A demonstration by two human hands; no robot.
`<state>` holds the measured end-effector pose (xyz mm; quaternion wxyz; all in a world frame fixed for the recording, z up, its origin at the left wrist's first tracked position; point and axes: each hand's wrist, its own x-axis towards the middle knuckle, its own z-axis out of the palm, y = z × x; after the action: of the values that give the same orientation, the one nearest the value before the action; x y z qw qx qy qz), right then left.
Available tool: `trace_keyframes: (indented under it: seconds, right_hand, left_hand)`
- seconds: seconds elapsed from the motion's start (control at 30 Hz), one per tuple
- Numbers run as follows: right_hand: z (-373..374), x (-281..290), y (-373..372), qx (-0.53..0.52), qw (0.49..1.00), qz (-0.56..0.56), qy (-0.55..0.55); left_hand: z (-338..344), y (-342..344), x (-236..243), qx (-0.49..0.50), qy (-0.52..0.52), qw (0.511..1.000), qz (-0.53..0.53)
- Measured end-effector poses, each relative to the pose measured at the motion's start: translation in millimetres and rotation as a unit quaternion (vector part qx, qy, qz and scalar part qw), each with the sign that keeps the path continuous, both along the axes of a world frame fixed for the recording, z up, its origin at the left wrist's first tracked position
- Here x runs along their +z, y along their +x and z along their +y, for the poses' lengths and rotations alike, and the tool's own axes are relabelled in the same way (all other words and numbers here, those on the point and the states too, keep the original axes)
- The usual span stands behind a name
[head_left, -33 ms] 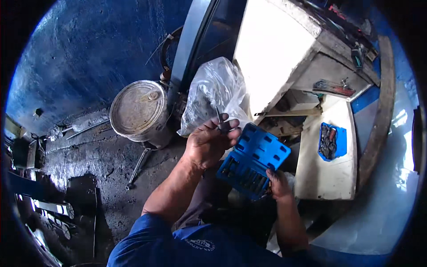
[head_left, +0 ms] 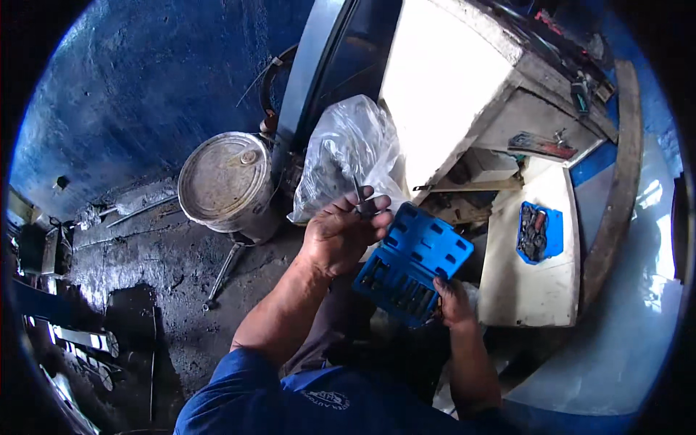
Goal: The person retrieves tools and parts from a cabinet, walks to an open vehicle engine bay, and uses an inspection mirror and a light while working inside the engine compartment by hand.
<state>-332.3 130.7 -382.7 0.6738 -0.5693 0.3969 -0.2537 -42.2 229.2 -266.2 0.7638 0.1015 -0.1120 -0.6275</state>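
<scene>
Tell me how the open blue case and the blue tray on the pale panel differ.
The blue case is in the right hand; the blue tray rests on the pale panel. The case has an opened lid; the tray shows none. The case's dark pieces sit side by side; the tray's lie jumbled. Both are blue.

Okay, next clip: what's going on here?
The person's left-hand grip holds a slim, dark, metallic-looking piece. The right-hand grip holds an open, blue plastic case with dark cylindrical pieces in it. A dirty, round, lidded off-white bucket stands off to the left.
</scene>
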Motion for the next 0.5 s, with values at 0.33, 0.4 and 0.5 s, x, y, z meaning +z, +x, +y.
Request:
trace_keyframes:
  seconds: [0.33,0.4,0.5]
  right_hand:
    - [0.5,19.8,-7.1,-0.005,0.998,-0.03,0.049]
    - [1.5,22.6,-4.7,-0.022,0.999,-0.003,0.048]
    - [2.0,26.4,-1.6,-0.021,0.999,0.001,0.032]
  left_hand:
    - [-13.9,-1.1,2.3,0.001,-0.052,0.999,-0.016]
    - [-15.9,0.1,-1.4,-0.015,-0.084,0.996,0.019]
    - [-16.8,1.9,-5.6,0.027,-0.067,0.997,0.025]
